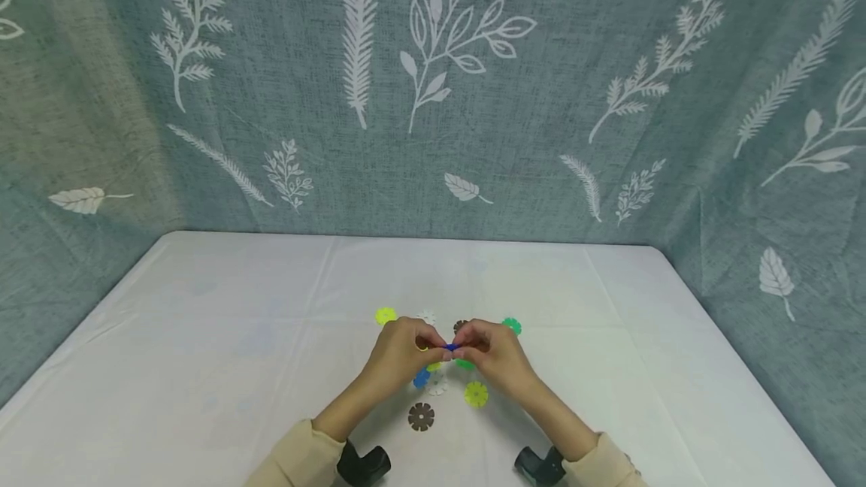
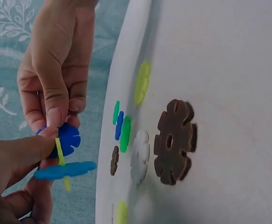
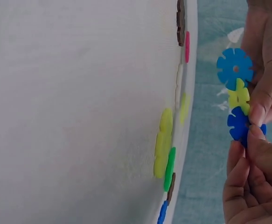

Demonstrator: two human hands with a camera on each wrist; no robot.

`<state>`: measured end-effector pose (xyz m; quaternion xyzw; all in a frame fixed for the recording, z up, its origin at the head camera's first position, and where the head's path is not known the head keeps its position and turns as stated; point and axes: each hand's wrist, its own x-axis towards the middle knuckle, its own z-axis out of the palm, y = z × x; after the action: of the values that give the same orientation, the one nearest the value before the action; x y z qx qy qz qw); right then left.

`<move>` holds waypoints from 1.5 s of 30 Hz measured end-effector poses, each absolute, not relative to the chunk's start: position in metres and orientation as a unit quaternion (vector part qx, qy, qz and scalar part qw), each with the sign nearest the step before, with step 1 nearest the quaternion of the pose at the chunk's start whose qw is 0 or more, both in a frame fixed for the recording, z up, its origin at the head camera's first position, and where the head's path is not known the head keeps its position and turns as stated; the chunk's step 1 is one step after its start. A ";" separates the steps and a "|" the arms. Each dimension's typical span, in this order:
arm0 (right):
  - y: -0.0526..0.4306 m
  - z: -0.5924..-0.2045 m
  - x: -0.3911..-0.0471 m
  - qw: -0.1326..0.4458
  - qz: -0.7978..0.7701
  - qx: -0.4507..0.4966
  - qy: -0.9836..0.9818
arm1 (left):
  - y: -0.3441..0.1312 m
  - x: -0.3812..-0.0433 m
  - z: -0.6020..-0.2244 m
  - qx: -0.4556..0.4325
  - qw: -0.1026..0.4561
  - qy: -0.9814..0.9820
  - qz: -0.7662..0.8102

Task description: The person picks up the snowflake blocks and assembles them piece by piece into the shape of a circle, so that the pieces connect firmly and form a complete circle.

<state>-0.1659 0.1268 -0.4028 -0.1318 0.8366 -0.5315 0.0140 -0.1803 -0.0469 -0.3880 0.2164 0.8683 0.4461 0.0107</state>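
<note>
Both hands meet in front of the body, thumbs almost touching. Between them is a short chain of notched plastic discs slotted together: light blue, yellow and dark blue. My left hand pinches the chain by thumb and fingers where yellow meets dark blue. The dark blue disc's edge is gripped between thumb and fingers of my right hand. Fingers cover part of that disc, so its far side is hidden. The light blue disc sticks out free at the other end.
Loose notched discs lie on the white-covered table below and beyond the hands: brown, yellow, blue, white, green and another yellow. A patterned green curtain hangs behind.
</note>
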 end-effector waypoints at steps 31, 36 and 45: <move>0.208 -0.425 -0.210 0.034 -0.372 0.059 0.926 | -0.061 -0.182 -0.394 0.120 0.021 0.863 0.490; 0.199 -0.419 -0.210 0.008 -0.347 0.058 0.936 | -0.064 -0.181 -0.390 0.122 0.015 0.863 0.490; 0.202 -0.414 -0.203 -0.015 -0.324 0.052 0.944 | -0.062 -0.181 -0.391 0.143 0.008 0.864 0.482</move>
<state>-0.2034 0.2016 -0.4137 0.0524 0.9445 -0.3240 -0.0145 -0.1805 -0.0617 -0.3907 0.1430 0.8642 0.4823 0.0080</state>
